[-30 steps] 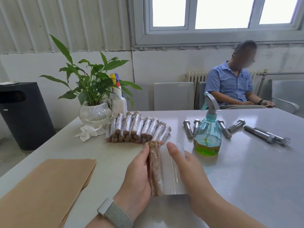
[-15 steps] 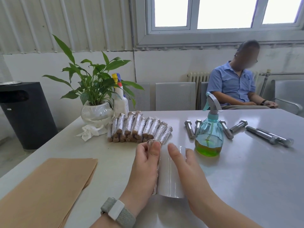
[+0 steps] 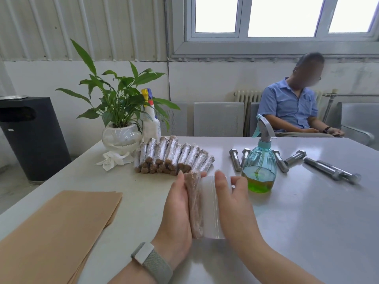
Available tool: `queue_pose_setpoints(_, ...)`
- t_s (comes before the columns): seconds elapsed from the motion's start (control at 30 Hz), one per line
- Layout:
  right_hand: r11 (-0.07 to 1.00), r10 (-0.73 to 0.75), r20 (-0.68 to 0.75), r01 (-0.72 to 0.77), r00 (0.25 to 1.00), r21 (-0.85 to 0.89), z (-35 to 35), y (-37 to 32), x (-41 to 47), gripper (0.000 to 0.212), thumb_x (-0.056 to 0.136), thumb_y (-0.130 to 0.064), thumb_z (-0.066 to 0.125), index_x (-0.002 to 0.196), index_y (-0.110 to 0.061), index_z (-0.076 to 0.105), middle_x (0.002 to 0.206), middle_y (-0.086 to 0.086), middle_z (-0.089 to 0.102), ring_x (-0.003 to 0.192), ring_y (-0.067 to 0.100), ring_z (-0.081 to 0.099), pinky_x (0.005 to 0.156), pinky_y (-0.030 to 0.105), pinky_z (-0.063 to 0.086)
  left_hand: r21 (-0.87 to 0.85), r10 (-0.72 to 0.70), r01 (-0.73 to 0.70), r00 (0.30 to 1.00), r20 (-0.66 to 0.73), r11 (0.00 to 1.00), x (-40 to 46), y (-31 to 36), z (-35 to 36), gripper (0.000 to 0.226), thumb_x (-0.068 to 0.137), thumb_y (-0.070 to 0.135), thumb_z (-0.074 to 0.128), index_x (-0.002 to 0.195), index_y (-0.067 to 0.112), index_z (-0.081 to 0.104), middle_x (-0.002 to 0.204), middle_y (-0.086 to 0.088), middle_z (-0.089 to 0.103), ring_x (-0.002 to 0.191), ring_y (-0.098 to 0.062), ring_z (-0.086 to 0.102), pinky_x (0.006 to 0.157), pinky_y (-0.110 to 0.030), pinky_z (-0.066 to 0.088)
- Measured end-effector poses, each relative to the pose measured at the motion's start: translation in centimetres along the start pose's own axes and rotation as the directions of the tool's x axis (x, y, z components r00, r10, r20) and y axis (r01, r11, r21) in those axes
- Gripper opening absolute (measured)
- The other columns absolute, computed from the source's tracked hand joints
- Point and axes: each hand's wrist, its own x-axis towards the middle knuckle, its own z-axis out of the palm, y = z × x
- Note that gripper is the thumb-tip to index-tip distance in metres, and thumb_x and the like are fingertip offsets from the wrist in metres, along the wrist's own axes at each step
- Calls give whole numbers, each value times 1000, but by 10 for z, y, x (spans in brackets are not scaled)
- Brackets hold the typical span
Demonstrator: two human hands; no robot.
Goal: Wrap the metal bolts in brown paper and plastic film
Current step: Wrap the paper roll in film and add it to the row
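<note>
A bolt wrapped in brown paper (image 3: 194, 203) lies lengthwise in front of me, with plastic film over it. My left hand (image 3: 177, 212) holds it from the left side. Right beside it is the white roll of plastic film (image 3: 209, 208), gripped by my right hand (image 3: 233, 203) with fingers curved over its top. Several finished wrapped bolts (image 3: 174, 156) are stacked in a row behind. Several bare metal bolts (image 3: 287, 160) lie at the back right. A stack of brown paper sheets (image 3: 55, 228) sits at the front left.
A teal spray bottle with green liquid (image 3: 260, 167) stands just right of my right hand. A potted plant (image 3: 121, 119), a white spray bottle (image 3: 151, 124) and a crumpled tissue (image 3: 112, 159) are at the back left. A person in a blue shirt (image 3: 291, 107) sits behind the table.
The wrapped bolt has been turned against the film roll, taking up the stretch of film that lay open between them. My left hand covered the bolt midway and now sits at its side again.
</note>
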Motion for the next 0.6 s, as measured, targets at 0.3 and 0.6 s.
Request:
queue_pose_setpoints(0.3,893,211,416,-348,884,287,-11,5,11,64,67,-74,62,104,-23,71,97,0,77,89,17,74,69,29,57,288,119,-105,992,-31,952,11,-2,-7,47,96,50,43,114,13,66,108,-13,73,102,-27,70,81,-38,57)
queue_pose_setpoints(0.6,989,-30,223,-4,974,148,-6,10,16,73,70,-86,47,90,-19,70,85,2,75,83,17,71,80,39,55,536,355,-271,933,-58,799,15,3,-12,50,78,66,63,98,21,60,82,-2,68,77,-15,65,76,-33,54)
